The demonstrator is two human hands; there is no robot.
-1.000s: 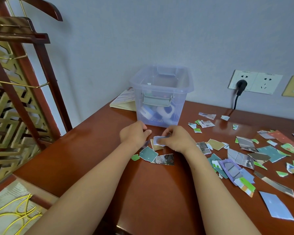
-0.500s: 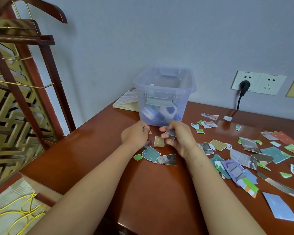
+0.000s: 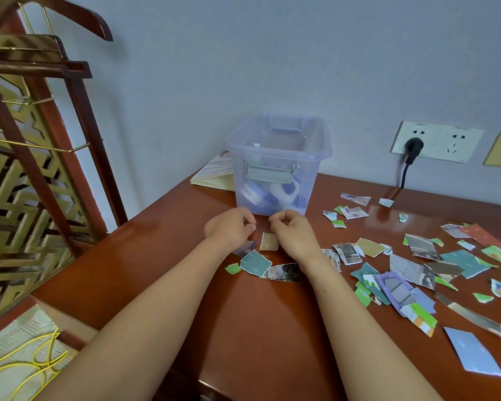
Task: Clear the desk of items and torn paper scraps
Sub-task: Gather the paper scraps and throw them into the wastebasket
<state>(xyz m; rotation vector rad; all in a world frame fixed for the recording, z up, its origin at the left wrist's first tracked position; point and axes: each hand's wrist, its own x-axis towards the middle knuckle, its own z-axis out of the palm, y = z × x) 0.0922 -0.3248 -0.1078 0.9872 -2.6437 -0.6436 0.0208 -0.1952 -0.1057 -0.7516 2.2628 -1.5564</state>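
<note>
My left hand and my right hand rest on the brown desk, just in front of a clear plastic bin. Both have their fingers curled in. The right hand's curled fingers hide the grey scrap it lifted. No paper shows in the left fist. Between the hands lies a tan scrap. Below them lie a teal scrap, a dark photo scrap, a small green scrap and a purple scrap partly under my left wrist. Several more torn scraps cover the desk's right side.
The bin holds white and blue items. A notebook lies behind it by the wall. A black plug sits in the wall socket with its cord running down to the desk. A wooden rack stands off the left edge.
My right hand lifted a grey scrap off the desk and moved up toward the bin. My left hand stayed closed and shifted slightly toward the bin.
</note>
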